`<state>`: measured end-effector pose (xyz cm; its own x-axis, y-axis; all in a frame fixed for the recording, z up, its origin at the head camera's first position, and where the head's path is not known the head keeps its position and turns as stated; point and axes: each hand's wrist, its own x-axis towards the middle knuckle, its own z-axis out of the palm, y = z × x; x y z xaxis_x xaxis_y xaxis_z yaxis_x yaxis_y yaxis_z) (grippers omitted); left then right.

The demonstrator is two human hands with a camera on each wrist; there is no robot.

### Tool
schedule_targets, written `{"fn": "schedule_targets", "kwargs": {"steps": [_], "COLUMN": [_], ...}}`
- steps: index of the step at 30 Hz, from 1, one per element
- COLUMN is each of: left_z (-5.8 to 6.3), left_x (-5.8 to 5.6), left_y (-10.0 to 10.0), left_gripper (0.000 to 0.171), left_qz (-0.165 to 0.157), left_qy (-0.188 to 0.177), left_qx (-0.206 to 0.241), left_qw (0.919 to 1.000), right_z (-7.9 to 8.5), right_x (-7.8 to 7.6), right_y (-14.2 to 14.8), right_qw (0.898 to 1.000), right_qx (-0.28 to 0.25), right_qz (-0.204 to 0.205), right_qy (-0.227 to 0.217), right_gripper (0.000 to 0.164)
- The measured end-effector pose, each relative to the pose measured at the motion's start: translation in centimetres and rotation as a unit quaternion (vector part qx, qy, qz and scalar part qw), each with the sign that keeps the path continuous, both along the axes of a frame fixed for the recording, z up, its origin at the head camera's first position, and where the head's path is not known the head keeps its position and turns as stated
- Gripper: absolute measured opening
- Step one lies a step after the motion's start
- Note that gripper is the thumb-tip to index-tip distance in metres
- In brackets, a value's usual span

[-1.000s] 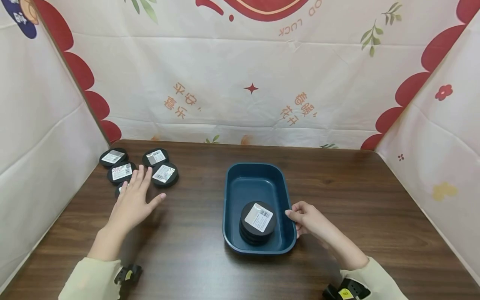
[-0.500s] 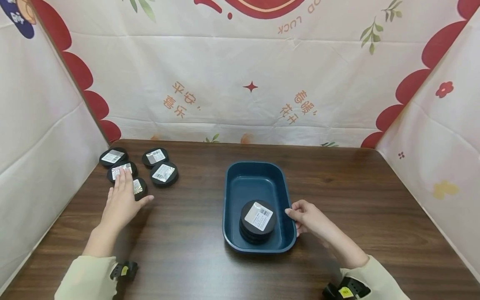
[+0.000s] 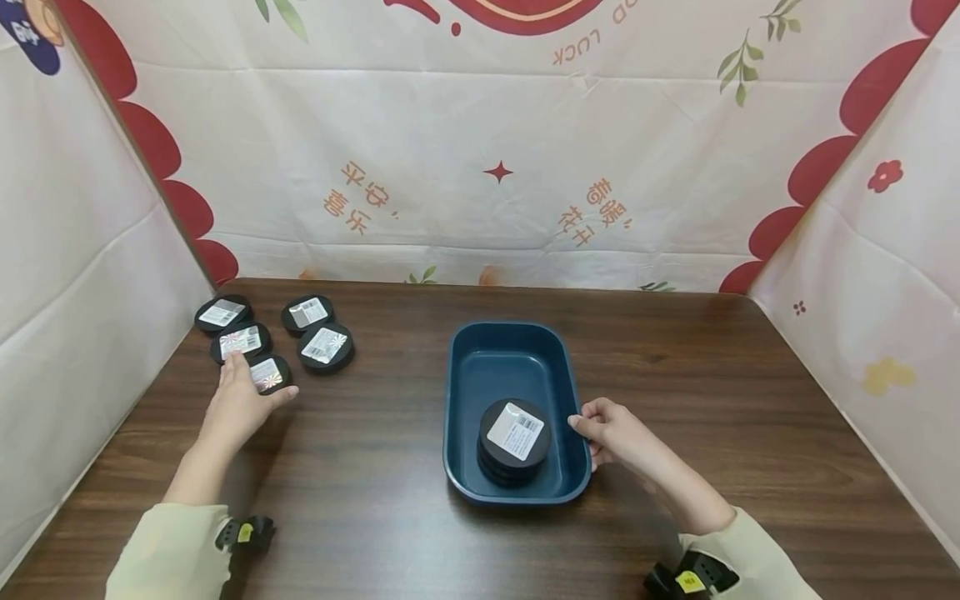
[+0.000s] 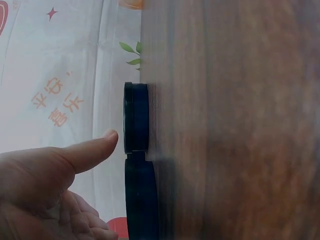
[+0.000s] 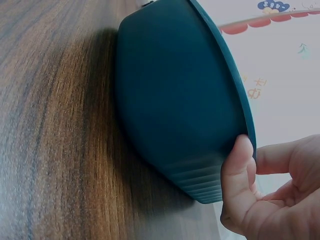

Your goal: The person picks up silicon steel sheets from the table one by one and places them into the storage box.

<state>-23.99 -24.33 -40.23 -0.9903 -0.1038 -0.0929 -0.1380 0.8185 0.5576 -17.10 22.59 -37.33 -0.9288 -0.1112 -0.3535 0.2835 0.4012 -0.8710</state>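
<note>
On the left of the table lie several flat round black tins with white barcode labels. My left hand (image 3: pixel 236 408) is over the nearest tin (image 3: pixel 266 375), its thumb and fingers spread on either side. In the left wrist view the thumb (image 4: pixel 95 150) stands apart from the tins' edges, with two black tins (image 4: pixel 136 117) seen from the side. A dark blue rectangular tray (image 3: pixel 510 329) sits right of centre, bearing a stack of black tins (image 3: pixel 513 442) at its near end. My right hand (image 3: pixel 618 433) pinches the tray's right rim between thumb and fingers.
Other black tins lie close behind: one far left (image 3: pixel 223 313), another (image 3: pixel 242 340) beside it, and a pair (image 3: pixel 326 347) to the right. Patterned white cloth (image 3: pixel 450 167) walls off the back and both sides of the brown wooden table (image 3: pixel 375 500).
My left hand has moved left and back toward me, from between the tins to the nearest one, uncovering that tin's label. The right hand keeps its hold on the tray.
</note>
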Motion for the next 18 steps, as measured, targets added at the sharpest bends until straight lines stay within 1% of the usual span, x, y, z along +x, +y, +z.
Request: {"fn": "schedule_targets", "kwargs": {"steps": [3, 7, 15, 18], "left_z": [0.28, 0.55, 0.19, 0.09], "left_x": [-0.12, -0.20, -0.42, -0.43], "left_y": [0.01, 0.06, -0.29, -0.56], "left_gripper": [0.106, 0.102, 0.101, 0.098], "left_qz": [0.010, 0.010, 0.013, 0.014], "left_qy": [-0.017, -0.032, -0.033, -0.034], "left_qx": [-0.005, -0.017, -0.037, -0.049], "left_qw": [0.9998, 0.9993, 0.9987, 0.9982], "right_z": [0.02, 0.05, 0.04, 0.06], "right_x": [-0.05, -0.07, -0.05, -0.03], "right_y": [0.01, 0.05, 0.10, 0.09], "right_qw": [1.000, 1.000, 1.000, 1.000], "right_qx": [0.000, 0.000, 0.002, 0.003], "right_qz": [-0.001, -0.001, 0.002, 0.003], "right_qy": [-0.001, -0.001, -0.003, -0.005], "right_gripper": [0.030, 0.030, 0.029, 0.030]}}
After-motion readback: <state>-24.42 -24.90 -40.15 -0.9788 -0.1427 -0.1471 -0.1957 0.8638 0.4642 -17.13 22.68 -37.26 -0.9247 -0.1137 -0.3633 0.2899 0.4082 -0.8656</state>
